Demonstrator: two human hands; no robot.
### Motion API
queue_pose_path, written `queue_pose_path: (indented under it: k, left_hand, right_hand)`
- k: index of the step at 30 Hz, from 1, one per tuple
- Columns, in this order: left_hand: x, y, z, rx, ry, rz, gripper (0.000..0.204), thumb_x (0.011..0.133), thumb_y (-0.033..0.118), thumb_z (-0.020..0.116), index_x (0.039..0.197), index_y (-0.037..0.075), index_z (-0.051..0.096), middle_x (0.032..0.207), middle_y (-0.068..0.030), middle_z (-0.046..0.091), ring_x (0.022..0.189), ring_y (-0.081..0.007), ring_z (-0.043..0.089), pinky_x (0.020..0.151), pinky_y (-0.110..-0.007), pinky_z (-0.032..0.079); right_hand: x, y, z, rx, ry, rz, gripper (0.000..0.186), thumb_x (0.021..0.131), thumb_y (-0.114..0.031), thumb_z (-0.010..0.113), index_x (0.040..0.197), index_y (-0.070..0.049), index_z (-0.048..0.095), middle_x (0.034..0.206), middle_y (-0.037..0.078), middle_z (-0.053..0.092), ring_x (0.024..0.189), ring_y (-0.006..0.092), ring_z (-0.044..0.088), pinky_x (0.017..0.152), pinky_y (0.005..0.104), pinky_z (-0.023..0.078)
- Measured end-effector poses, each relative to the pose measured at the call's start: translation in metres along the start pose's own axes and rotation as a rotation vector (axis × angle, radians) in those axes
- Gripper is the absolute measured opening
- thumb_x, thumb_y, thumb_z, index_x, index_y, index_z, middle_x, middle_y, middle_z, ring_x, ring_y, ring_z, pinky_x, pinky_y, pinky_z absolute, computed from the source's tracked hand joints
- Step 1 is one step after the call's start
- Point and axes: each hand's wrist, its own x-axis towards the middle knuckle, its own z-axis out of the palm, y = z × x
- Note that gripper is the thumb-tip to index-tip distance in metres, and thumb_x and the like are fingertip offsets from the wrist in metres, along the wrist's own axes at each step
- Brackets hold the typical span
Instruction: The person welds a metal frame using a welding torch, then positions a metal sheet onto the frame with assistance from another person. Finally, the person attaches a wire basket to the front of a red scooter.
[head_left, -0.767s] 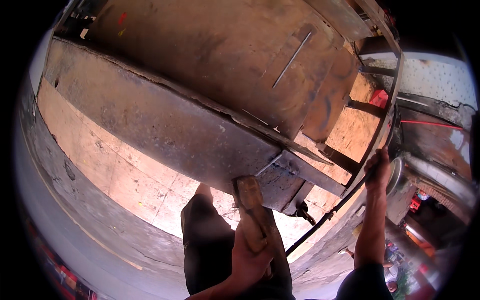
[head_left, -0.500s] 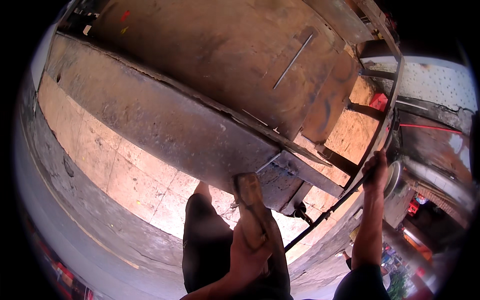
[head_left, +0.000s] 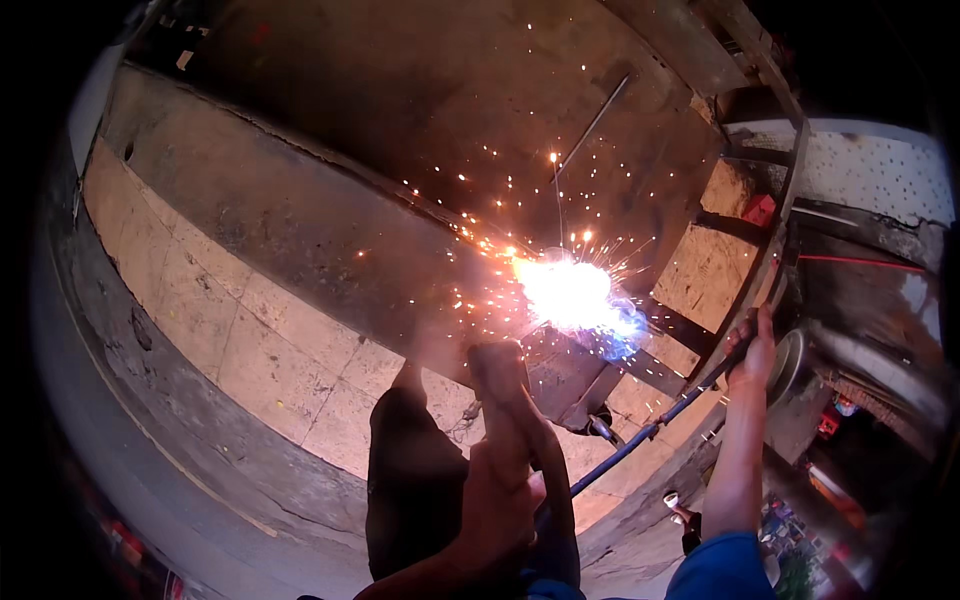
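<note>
My left hand (head_left: 495, 475) is wrapped round a worn brown welding electrode holder (head_left: 498, 380). A thin electrode runs from it into a bright arc (head_left: 568, 292), where sparks spray over the long rusty steel beam (head_left: 260, 200) and its short cross piece. My right hand (head_left: 750, 350) grips the dark bar on the right of the steel frame (head_left: 778, 245), beside a cable (head_left: 640, 440) with a metal fitting. The glare hides the spot being struck. A rusty plate (head_left: 460, 80) with a loose rod (head_left: 595, 115) lies beyond the beam.
Pale tiled ground (head_left: 250, 340) shows under the frame, and a grey kerb runs at left. At right are a red object (head_left: 758, 208), a perforated pale panel (head_left: 850, 170), a red rod and a round metal dish. Another person's foot (head_left: 672, 500) shows at lower right.
A bright arc with flying sparks has appeared at the electrode's tip, and the surroundings look darker. Both hands have stayed almost in place.
</note>
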Motion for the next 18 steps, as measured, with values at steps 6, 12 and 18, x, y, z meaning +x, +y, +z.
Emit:
queue_pose_path:
  k: [6,12,18]
  left_hand:
    - [-0.006,-0.015,0.01,-0.171,0.109,0.115,0.017,0.075,0.006,0.06,0.089,0.0,0.054,0.057,-0.0045,0.055,0.043,-0.0131,0.054,0.037,-0.028,0.041]
    - [-0.014,-0.037,0.003,-0.229,0.126,-0.023,0.042,0.078,0.012,0.065,0.111,0.001,0.042,0.098,-0.0098,0.055,0.085,-0.0141,0.056,0.07,-0.03,0.049]
    - [-0.012,-0.029,0.004,-0.1,0.108,0.043,0.045,0.078,0.013,0.067,0.113,0.0,0.042,0.1,-0.0108,0.058,0.091,-0.0175,0.057,0.079,-0.032,0.048]
  right_hand:
    - [0.003,-0.002,-0.005,-0.033,0.073,0.032,0.026,0.09,-0.04,0.062,0.084,-0.016,0.055,0.059,-0.004,0.046,0.049,0.0106,0.044,0.045,0.0255,0.035]
    - [0.021,0.024,-0.036,-0.3,-0.231,-0.364,0.022,0.097,-0.03,0.051,0.085,-0.012,0.055,0.061,-0.004,0.044,0.05,0.0067,0.042,0.045,0.0249,0.033]
    - [0.002,0.012,-0.016,-0.347,-0.109,-0.253,0.024,0.096,-0.029,0.052,0.083,-0.008,0.055,0.057,-0.004,0.04,0.047,0.0055,0.038,0.044,0.0223,0.028]
